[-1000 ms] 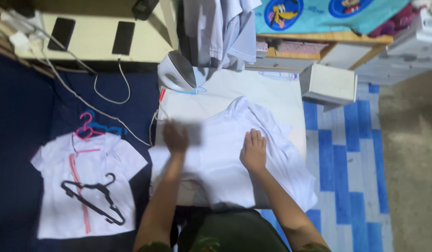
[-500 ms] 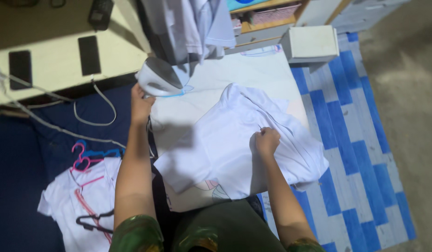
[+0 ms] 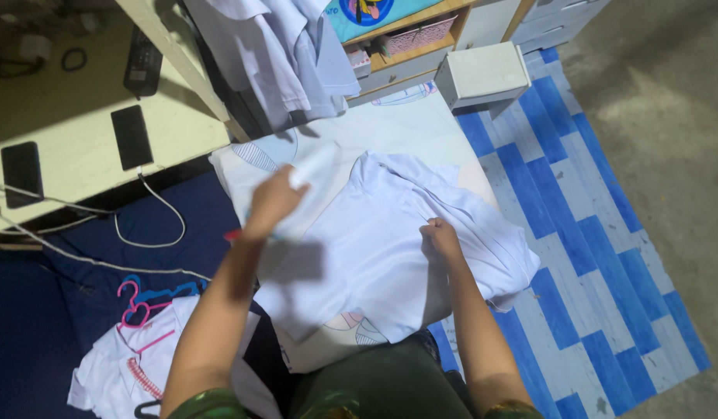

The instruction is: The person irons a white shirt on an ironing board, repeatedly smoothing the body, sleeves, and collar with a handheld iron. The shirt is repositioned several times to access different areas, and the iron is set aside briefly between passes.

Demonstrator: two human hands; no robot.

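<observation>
The left hand [image 3: 272,203] is closed on a blurred white iron [image 3: 314,164], raised over the upper left of the white shirt [image 3: 374,248]; the right hand [image 3: 440,237], fingers curled together, pins the shirt's middle, just to the iron's right.

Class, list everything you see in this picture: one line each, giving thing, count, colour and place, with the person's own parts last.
white shirt: one, white, spread on the ironing pad
ironing pad: one, pale with prints, centre floor
iron: one, white, blurred, in the left hand
hanging shirts: several, white, top centre
phones: two, black, on the cream table at left
hangers: a few, pink and blue, lower left
folded shirt: one, white, lower left
box: one, white, upper right
mat: one, blue and white, right
left hand: holds the iron
right hand: pinches the white shirt
</observation>
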